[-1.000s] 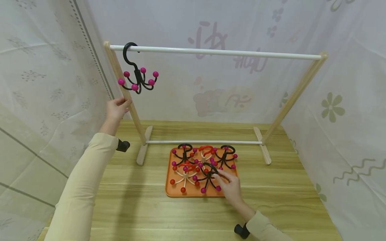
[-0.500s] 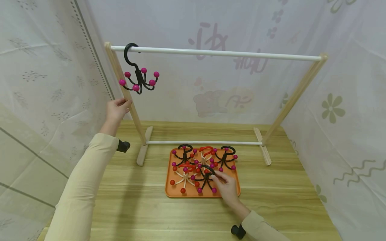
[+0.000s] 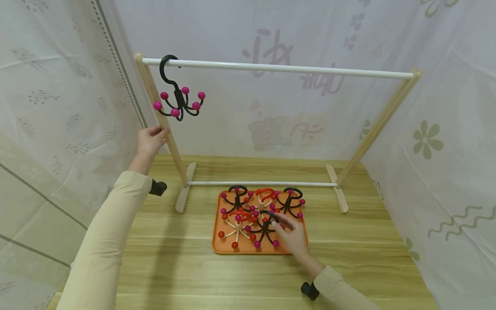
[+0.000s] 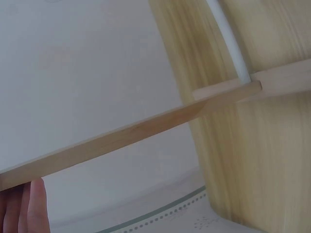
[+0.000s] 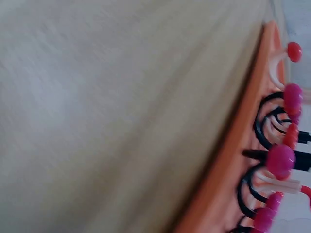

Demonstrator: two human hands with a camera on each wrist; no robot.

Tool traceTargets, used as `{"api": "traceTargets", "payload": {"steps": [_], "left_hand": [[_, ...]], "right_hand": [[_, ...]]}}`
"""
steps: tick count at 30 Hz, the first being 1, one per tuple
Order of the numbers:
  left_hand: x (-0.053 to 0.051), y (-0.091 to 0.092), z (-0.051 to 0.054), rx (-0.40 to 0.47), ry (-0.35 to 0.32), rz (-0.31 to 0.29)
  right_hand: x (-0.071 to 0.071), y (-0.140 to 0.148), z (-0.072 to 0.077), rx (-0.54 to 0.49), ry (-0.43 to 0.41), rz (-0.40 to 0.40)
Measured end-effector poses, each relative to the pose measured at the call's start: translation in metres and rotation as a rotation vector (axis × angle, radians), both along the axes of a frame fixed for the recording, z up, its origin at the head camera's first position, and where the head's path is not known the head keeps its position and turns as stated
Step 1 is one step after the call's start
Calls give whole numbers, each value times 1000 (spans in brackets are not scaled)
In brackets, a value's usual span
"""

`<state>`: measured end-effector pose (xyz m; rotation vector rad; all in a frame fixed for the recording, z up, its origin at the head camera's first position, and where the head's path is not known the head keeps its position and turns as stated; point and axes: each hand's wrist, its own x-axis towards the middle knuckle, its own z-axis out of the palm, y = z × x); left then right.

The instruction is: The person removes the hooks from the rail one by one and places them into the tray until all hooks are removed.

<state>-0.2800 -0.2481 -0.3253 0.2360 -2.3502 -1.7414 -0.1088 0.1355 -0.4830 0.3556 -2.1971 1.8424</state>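
In the head view my left hand (image 3: 150, 140) holds the left wooden post (image 3: 164, 125) of a rack between thumb and fingers. The left wrist view shows these fingers (image 4: 36, 208) against the post. Above hangs a black octopus-style hanger (image 3: 179, 99) with pink balls, hooked over the white top rail (image 3: 271, 67). My right hand (image 3: 294, 237) pinches the hook of another black hanger (image 3: 266, 226) lying at the tray's front; its fingertips are partly hidden. Beside it lies a cream hanger (image 3: 238, 228) with a red hook and red balls.
On the orange tray (image 3: 222, 249) lie several more hangers, including black ones (image 3: 288, 202) and a red-hooked one (image 3: 265, 193) at the back. The rack's low white bar (image 3: 263, 184) runs behind the tray. Printed curtains (image 3: 445, 107) surround the wooden table (image 3: 186, 267).
The right hand and the black hanger have shifted slightly left; the hanger's hook has then turned a little to the right. The left hand keeps its place on the post.
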Motion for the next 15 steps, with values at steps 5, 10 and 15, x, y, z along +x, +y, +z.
{"api": "traceTargets", "payload": {"steps": [5, 10, 15], "left_hand": [[0, 0, 1, 1, 4, -7], [0, 1, 2, -13, -2, -9], [1, 2, 3, -3, -10, -8]], "right_hand": [[-15, 0, 27, -4, 80, 37], [-43, -8, 69, -10, 162, 21], [-76, -24, 118, 3, 206, -2]]}}
